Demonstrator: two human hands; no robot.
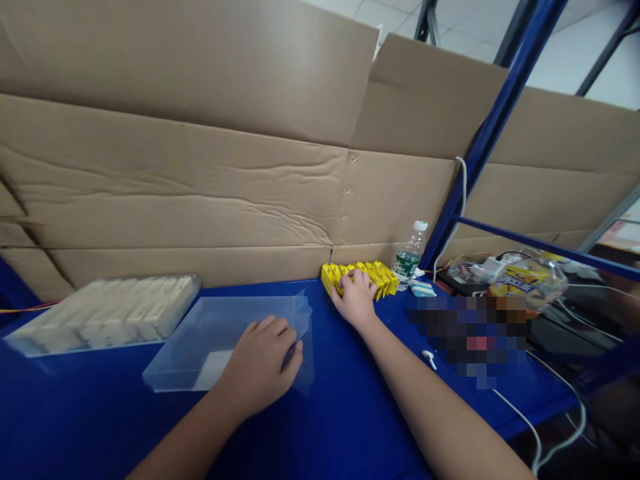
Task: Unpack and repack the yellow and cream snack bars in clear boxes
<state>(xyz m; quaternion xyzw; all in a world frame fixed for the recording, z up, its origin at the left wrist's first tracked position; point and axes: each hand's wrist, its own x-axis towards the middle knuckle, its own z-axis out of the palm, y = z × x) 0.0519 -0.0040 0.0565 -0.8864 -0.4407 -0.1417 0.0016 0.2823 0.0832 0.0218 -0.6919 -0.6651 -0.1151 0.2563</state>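
Note:
My left hand (pixel 267 363) is over the right part of a clear plastic box (pixel 185 333) lying on the blue table; its fingers curl around a small dark thing that I cannot make out. A white label shows inside the box. Farther back, my right hand (pixel 356 297) rests on a row of yellow packets (pixel 383 275), fingers bent over them; whether it grips one is hidden. At the left stands a second clear box (pixel 120 313) filled with several off-white blocks.
Behind the packets stands a water bottle (pixel 407 257), near a blue post (pixel 493 133). A white earbud (pixel 429 359), cables and a plastic bag (pixel 530 283) lie at the right. Cardboard (pixel 175 187) walls the table's back.

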